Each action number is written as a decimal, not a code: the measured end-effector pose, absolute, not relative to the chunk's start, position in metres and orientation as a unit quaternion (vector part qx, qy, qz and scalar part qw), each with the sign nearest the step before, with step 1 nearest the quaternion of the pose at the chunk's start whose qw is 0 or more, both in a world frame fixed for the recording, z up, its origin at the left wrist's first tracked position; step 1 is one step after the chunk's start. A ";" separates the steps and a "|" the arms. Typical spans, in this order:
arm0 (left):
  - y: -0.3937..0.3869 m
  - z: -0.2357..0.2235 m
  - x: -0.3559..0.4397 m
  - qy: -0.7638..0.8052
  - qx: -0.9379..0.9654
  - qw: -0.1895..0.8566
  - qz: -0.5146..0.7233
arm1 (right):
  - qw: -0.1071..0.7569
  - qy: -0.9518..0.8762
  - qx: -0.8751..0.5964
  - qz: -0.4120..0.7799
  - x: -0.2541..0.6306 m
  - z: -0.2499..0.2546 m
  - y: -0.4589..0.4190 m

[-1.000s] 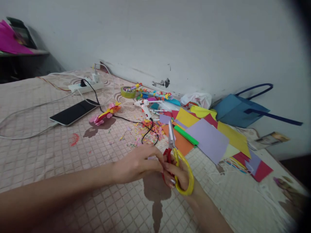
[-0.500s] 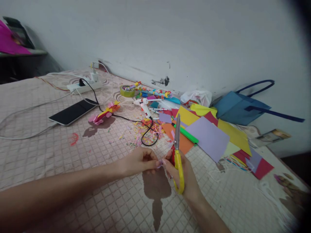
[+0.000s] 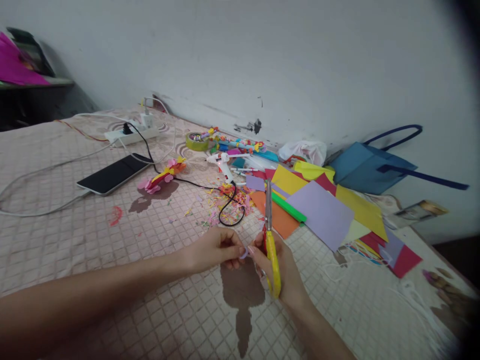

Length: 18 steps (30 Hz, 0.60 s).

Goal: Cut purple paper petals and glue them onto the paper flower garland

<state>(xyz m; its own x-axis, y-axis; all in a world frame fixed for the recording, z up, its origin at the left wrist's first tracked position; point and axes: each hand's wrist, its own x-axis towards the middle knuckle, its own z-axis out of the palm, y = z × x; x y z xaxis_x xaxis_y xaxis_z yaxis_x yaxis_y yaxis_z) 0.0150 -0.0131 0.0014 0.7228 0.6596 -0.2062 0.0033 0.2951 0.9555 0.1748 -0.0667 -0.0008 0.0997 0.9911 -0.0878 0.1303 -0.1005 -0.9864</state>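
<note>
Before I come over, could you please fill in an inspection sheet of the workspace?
Surface: grid-patterned tablecloth with brown motifs.
Job's things: scissors, blades pointing away from the person; small lilac piece.
Clutter: paper scraps; coloured sheets, overlapping, right of the glue gun.
Hands: left hand pinches the lilac piece; right hand holds the scissors.
Cables: black cord loops over scraps; white cable meets a black-screened device.
Surroundings: blue bag by the wall.

scissors: smooth metal blades, plastic handles | lilac sheet: matt, paper-like | glue gun: smooth plastic
</note>
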 end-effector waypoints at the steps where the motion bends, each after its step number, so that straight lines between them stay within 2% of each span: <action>1: -0.012 0.002 0.015 0.302 0.549 0.746 0.224 | 0.464 -0.486 -0.577 0.465 0.175 -0.001 -0.067; 7: -0.002 0.015 0.009 0.319 0.529 0.713 0.333 | 0.458 -0.517 -0.532 0.489 0.181 -0.002 -0.075; 14: 0.010 0.023 0.003 0.312 0.518 0.686 0.404 | 0.341 -0.606 -0.555 0.457 0.183 -0.004 -0.080; 18: 0.014 0.027 0.000 0.313 0.509 0.684 0.418 | 0.321 -0.625 -0.553 0.448 0.182 -0.004 -0.079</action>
